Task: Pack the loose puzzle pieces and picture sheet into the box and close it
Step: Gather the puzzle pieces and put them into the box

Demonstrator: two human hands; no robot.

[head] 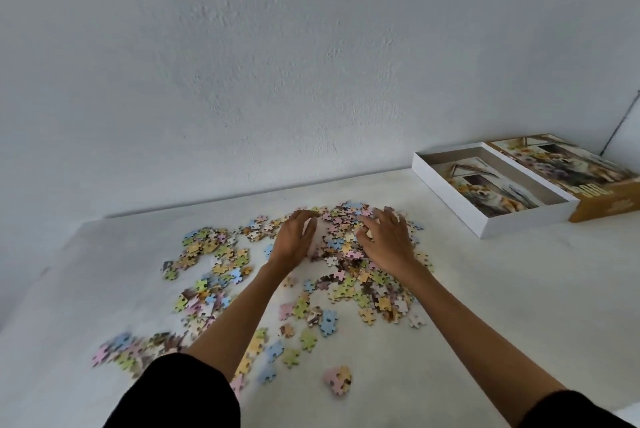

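Many loose pastel puzzle pieces [349, 275] lie scattered over the white table [502, 289], thickest in a heap at the centre back. My left hand [294, 237] rests cupped on the heap's left side, fingers curled over pieces. On the heap's right side lies my right hand [388, 237], fingers spread on the pieces. The open white box base [485, 223] stands at the back right with the picture sheet [491, 188] lying inside it. The lid [568, 168], printed with dogs and flowers, sits right behind the base.
A white wall [311, 64] rises directly behind the table. Stray pieces [337, 380] lie near the front, and another cluster [207, 247] spreads to the left. A thin dark cable [620, 126] hangs down the wall at the far right.
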